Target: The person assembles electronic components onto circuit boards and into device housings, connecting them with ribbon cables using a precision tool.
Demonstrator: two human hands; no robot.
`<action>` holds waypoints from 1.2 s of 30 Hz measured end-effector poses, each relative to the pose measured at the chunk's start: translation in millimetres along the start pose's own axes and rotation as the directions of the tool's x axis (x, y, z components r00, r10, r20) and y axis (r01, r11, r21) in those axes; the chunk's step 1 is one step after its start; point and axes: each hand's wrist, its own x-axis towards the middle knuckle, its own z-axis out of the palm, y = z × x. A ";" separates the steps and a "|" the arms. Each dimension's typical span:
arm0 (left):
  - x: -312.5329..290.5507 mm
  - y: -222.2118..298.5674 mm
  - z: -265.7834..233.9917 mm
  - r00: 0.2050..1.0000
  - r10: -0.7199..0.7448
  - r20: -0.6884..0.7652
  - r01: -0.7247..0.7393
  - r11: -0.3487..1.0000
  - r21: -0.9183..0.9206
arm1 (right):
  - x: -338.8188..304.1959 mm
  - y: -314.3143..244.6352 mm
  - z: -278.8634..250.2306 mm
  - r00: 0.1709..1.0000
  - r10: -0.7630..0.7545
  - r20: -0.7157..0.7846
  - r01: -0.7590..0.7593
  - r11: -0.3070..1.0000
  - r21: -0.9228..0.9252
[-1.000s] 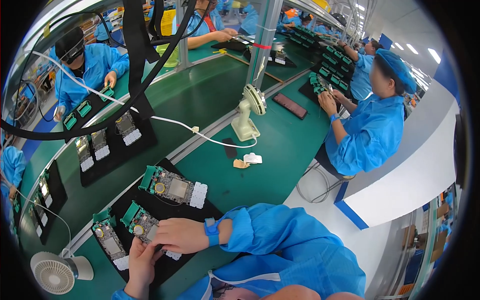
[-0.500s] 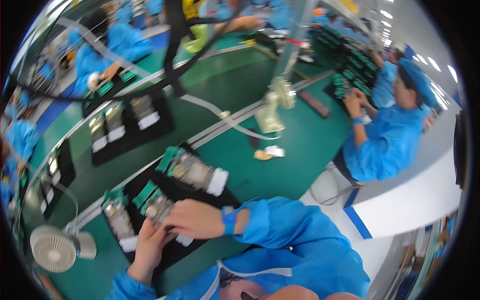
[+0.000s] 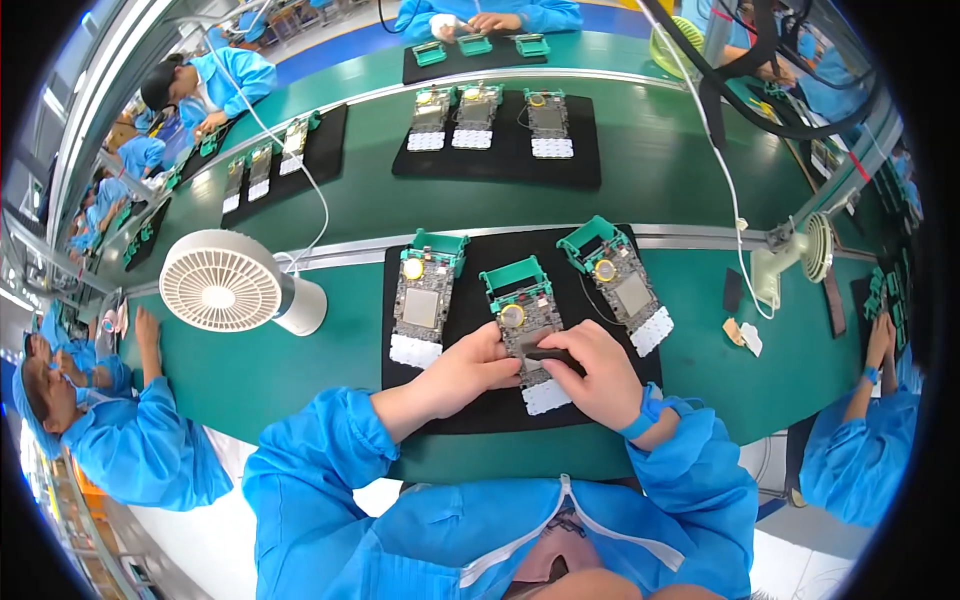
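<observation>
A circuit board (image 3: 530,320) with a green frame at its far end and a white strip at its near end lies in the middle of a black mat (image 3: 465,285). My left hand (image 3: 463,368) grips the board's left edge, with thumb and fingers closed on it. Over the near half of the board, my right hand (image 3: 603,376) pinches a small dark strip-like piece (image 3: 548,354); its exact kind is unclear. Similar boards flank the middle one: a left board (image 3: 421,300) and a right board (image 3: 620,285) turned at an angle.
A white fan (image 3: 222,280) stands left of the mat, and a pale clip fan (image 3: 800,252) sits at the right. Scraps (image 3: 742,336) lie on the green table (image 3: 340,365). Beyond a metal rail, another mat (image 3: 497,172) carries boards. Co-workers sit on both sides and opposite.
The view has swung left and levelled, so the mat now sits in the centre. Both hands stay at the middle board, the right one over its near half.
</observation>
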 end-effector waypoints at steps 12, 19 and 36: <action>3.5 -5.8 -3.1 1.000 -0.007 -0.024 0.007 1.000 0.002 | 2.3 -10.0 23.9 0.979 0.192 -0.072 -0.190 0.981 0.040; 2.5 0.7 3.6 0.999 -0.030 -0.032 0.029 0.999 -0.034 | -1.0 -13.3 15.5 0.978 0.195 -0.071 -0.194 0.981 0.025; 4.3 -0.2 5.8 0.992 -0.042 -0.123 0.055 0.993 0.108 | -2.8 -0.8 -7.7 0.923 -0.334 0.190 0.369 0.909 -0.194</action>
